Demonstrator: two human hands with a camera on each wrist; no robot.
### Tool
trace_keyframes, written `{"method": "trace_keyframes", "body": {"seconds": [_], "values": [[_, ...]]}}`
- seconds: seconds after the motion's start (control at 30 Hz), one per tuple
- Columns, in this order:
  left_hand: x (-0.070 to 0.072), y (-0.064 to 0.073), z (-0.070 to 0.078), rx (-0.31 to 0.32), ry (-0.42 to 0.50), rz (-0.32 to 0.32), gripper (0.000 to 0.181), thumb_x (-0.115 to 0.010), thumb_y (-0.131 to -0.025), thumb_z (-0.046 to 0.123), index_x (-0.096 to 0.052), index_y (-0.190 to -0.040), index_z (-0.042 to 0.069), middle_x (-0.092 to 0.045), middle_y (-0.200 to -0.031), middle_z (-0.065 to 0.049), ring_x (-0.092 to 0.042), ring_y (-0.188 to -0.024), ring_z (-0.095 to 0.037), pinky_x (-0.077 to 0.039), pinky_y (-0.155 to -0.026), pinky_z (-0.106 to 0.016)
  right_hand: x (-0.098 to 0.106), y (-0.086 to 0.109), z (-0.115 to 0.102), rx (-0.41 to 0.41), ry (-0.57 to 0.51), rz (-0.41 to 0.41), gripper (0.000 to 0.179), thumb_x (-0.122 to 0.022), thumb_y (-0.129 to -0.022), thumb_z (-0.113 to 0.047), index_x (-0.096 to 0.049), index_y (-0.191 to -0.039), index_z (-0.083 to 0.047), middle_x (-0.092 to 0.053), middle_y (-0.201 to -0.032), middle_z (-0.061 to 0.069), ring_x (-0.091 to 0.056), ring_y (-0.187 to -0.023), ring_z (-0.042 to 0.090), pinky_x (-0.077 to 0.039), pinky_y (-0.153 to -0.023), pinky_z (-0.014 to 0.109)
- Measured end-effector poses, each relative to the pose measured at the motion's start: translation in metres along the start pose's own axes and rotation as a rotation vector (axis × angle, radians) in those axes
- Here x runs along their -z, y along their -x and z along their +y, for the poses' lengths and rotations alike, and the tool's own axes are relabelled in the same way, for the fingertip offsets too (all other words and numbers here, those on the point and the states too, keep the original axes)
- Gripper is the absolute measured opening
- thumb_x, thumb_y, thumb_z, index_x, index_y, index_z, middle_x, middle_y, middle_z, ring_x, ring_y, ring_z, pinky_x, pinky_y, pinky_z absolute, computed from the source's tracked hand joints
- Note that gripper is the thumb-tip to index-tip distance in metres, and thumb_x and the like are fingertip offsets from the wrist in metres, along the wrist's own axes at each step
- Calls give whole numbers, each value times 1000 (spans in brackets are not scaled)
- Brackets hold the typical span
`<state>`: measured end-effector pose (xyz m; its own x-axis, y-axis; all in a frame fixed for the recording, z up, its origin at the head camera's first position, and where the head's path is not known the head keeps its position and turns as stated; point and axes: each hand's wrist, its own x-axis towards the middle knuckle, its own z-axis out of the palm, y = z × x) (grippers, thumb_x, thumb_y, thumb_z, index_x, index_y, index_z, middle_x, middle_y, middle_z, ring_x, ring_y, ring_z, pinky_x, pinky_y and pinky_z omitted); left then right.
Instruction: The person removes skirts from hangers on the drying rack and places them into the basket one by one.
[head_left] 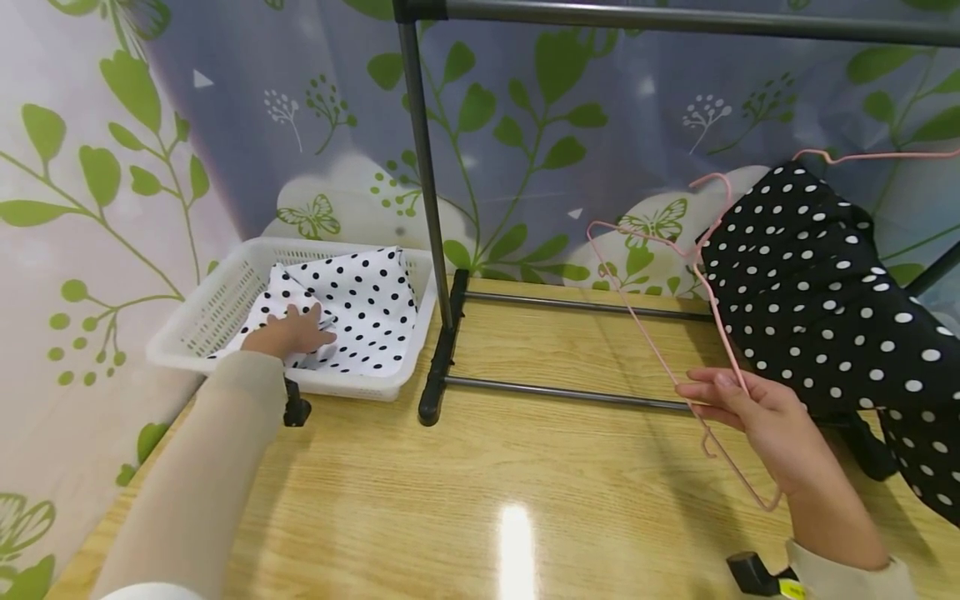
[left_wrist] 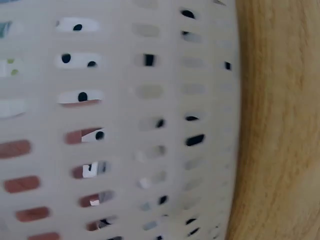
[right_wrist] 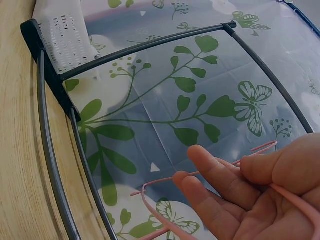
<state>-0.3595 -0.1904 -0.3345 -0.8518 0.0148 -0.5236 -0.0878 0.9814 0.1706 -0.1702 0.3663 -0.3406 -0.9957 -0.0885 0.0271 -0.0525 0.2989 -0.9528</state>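
Observation:
In the head view a white cloth with black dots (head_left: 367, 292) lies rumpled inside a white plastic basket (head_left: 168, 346). My left hand (head_left: 288, 332) reaches over the basket's near rim, its spread fingers touching the cloth. The left wrist view shows the basket's slotted wall (left_wrist: 117, 115), with parts of the hand and cloth behind the slots. On the right side, my right hand (head_left: 757, 408) holds a bare pink clothes hanger (head_left: 716, 304) between thumb and fingers. The hanger's hook points up; one shoulder hangs down toward the table.
A dark metal clothes rack (head_left: 423, 167) stands on the wooden table (head_left: 450, 500), its post right beside the basket. Black fabric with white dots (head_left: 825, 283) hangs at the right near another pink hanger (head_left: 885, 156). A leaf-patterned curtain (head_left: 510, 142) covers the back.

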Motion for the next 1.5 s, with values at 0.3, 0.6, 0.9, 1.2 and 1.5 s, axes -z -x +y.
{"method": "trace_keyframes", "body": {"seconds": [0.3, 0.6, 0.9, 1.2, 1.5], "values": [[18, 18, 9, -5, 22, -11, 80, -35, -103, 42, 10, -151, -3, 16, -148, -40, 9, -135, -60, 0, -106, -71, -1, 0, -1, 10, -63, -16, 33, -39, -105, -31, -62, -121, -13, -71, -106, -11, -67, -96, 3, -51, -81, 15], [50, 38, 18, -114, -18, -7, 80, -30, -104, 45, 12, -150, -6, -1, -152, -36, -7, -139, -55, -10, -110, -66, -5, -1, -5, -1, -35, -2, 43, -39, -105, -31, -57, -126, 1, -71, -106, -12, -67, -96, 2, -52, -80, 16], [78, 49, 34, -162, 20, 12, 81, -29, -104, 47, 14, -151, -2, 4, -154, -34, -6, -138, -56, -16, -107, -68, -7, -2, -8, 24, -25, -29, 40, -39, -105, -30, -58, -126, -2, -71, -108, -12, -67, -97, 2, -52, -81, 17], [100, 49, 69, -242, 56, 318, 77, -14, -102, 54, 17, -152, 4, -5, -154, -34, -9, -140, -53, -9, -113, -61, -11, -5, -13, 54, 20, -33, 42, -38, -106, -28, -56, -128, 2, -71, -107, -11, -67, -97, 2, -53, -81, 18], [100, 50, 96, -307, 527, 731, 68, -9, -101, 55, 6, -157, 19, -7, -162, -9, -9, -148, -28, -7, -119, -43, -13, -6, -18, 49, 32, -34, 46, -37, -106, -29, -52, -130, 7, -71, -107, -12, -67, -97, 2, -53, -81, 18]]}}
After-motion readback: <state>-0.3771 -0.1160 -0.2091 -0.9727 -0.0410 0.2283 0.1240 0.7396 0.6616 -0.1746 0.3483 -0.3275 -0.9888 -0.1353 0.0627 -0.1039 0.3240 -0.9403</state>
